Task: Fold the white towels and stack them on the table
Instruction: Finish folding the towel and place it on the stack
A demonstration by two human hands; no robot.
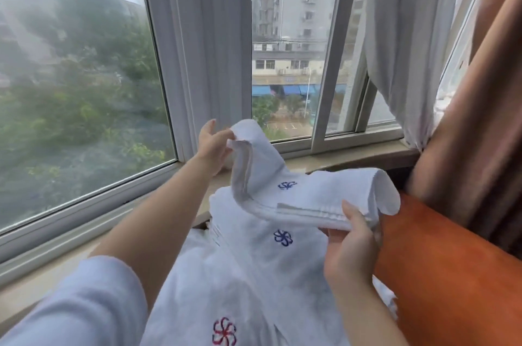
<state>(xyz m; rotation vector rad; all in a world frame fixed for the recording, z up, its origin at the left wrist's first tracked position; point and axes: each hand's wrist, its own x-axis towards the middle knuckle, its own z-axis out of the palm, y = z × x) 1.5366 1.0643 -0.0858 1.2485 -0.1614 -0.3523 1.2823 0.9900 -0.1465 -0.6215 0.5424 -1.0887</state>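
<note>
A: Here we go, a white towel [296,193] is up in the air, held just above the pile of white towels [248,266] that lies below the window sill [353,156].

B: And both hands are on it. The left hand [213,145] pinches the far corner, thumb against fingertips, lifted toward the window [84,77]. The right hand [348,244] pinches the hemmed edge on the near side, thumb on top, fingers curled under.

A: So which step is this, do you reckon?

B: Looks like mid-fold to me. The towel is already doubled, with a blue flower mark showing on its face, and it sags between the two grips.

A: The pile under it carries the same marks, one blue and one red nearer the camera. The orange cushion [440,266] sits just right of the pile.

B: Next move, I'd judge, calls for bringing the two pinched ends together, edges matched, then laying the folded piece flat. I can't make out a bench here, so where the stack goes is unclear
</note>
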